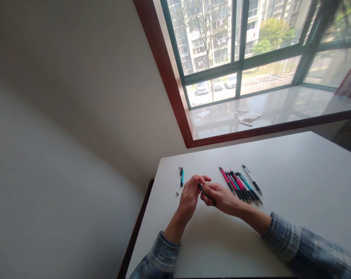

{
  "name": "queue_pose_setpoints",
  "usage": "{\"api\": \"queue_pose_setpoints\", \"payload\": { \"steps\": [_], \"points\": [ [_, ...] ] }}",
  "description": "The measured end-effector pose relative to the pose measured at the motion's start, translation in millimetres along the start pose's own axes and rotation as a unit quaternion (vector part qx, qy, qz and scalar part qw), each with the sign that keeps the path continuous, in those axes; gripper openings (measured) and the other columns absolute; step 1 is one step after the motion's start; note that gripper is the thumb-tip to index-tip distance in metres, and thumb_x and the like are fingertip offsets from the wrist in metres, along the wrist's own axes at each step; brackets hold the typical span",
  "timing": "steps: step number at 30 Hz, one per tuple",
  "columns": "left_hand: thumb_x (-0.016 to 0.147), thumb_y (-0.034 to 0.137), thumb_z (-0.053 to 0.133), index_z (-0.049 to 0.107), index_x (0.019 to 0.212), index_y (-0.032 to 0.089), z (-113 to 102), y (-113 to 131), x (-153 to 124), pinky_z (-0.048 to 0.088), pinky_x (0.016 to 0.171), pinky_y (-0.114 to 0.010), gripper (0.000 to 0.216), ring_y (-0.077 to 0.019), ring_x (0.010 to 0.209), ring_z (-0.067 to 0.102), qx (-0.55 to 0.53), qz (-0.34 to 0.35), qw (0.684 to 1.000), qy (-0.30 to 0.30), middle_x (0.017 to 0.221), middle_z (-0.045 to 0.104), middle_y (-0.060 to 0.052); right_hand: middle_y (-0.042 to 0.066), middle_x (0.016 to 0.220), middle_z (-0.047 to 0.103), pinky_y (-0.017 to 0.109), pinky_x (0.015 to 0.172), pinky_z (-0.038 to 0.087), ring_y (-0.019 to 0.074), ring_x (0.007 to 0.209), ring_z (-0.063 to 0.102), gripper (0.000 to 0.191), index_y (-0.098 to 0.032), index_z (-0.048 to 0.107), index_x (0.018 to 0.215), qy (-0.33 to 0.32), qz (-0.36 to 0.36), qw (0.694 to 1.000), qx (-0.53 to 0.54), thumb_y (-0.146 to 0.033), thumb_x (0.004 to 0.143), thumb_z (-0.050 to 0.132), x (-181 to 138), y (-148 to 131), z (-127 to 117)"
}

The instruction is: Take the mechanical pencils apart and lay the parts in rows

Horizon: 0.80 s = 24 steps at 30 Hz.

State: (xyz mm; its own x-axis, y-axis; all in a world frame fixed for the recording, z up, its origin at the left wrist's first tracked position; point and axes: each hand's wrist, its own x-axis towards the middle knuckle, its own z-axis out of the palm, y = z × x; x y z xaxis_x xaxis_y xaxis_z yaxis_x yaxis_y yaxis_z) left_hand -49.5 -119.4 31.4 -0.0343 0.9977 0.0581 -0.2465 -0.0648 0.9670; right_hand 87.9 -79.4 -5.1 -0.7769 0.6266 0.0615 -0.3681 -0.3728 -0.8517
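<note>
I see my left hand [189, 195] and right hand [220, 197] pinching one dark pen [203, 190] between them just above the white bench [294, 170], loose pen parts [180, 179] left of the hands, a row of pens [241, 185] right.
</note>
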Motion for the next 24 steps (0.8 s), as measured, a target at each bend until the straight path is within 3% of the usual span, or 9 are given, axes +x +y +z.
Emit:
{"api": "queue_pose_setpoints", "payload": {
  "steps": [3,6,9,12,18,24],
  "points": [
    [0.092,0.062,0.062,0.058,0.08,0.018,2,-4,0,0.05,0.05,-0.027,0.047,-0.0132,0.062,0.061,0.011,0.001,1.0,0.017,0.113,0.072,-0.011,-0.001,0.068,0.051,0.028,0.06,0.03,0.0124,0.063,0.042,0.05,-0.016,0.062,0.078,0.033,-0.049,0.992,-0.115,-0.064,0.09,0.069,0,-2,-3],
    [0.092,0.063,0.062,0.062,0.082,0.017,5,-3,1,0.05,0.051,-0.027,0.047,-0.0124,0.06,0.061,0.025,0.0,0.999,0.034,0.113,0.073,-0.011,0.0,0.068,0.052,0.029,0.061,0.032,0.013,0.063,0.044,0.049,-0.016,0.061,0.077,0.04,-0.061,0.986,-0.147,-0.063,0.09,0.068,-1,-6,-3],
    [0.091,0.062,0.064,0.071,0.107,0.017,7,1,2,0.055,0.064,-0.03,0.048,-0.0204,0.082,0.07,0.006,0.0,1.0,0.013,0.12,0.072,-0.015,0.0,0.07,0.054,0.029,0.06,0.033,0.0126,0.063,0.046,0.047,-0.017,0.059,0.077,0.053,-0.067,0.991,-0.104,-0.061,0.093,0.065,0,-8,0],
    [0.091,0.055,0.068,0.069,0.126,0.017,6,3,3,0.056,0.083,-0.034,0.051,-0.0268,0.108,0.068,-0.022,0.004,1.0,0.003,0.124,0.071,-0.016,0.0,0.073,0.055,0.028,0.06,0.034,0.0116,0.063,0.046,0.045,-0.017,0.06,0.079,0.062,-0.077,0.992,-0.076,-0.06,0.092,0.067,0,-11,2],
    [0.085,0.042,0.08,0.076,0.095,0.017,-5,-1,5,0.054,0.079,-0.03,0.027,-0.0171,0.084,0.066,0.019,0.037,0.998,0.054,0.1,0.073,-0.007,0.0,0.072,0.06,0.028,0.063,0.039,0.0123,0.064,0.049,0.043,-0.016,0.068,0.088,0.093,-0.07,0.985,-0.13,-0.058,0.083,0.078,-2,-20,4],
    [0.083,0.043,0.082,0.075,0.115,0.017,-9,4,6,0.054,0.09,-0.035,0.041,-0.0215,0.1,0.067,-0.026,0.013,0.999,0.04,0.111,0.073,-0.011,0.001,0.074,0.064,0.028,0.061,0.04,0.0118,0.061,0.052,0.045,-0.016,0.066,0.091,0.102,-0.062,0.988,-0.094,-0.057,0.079,0.08,-3,-24,6]
  ]
}}
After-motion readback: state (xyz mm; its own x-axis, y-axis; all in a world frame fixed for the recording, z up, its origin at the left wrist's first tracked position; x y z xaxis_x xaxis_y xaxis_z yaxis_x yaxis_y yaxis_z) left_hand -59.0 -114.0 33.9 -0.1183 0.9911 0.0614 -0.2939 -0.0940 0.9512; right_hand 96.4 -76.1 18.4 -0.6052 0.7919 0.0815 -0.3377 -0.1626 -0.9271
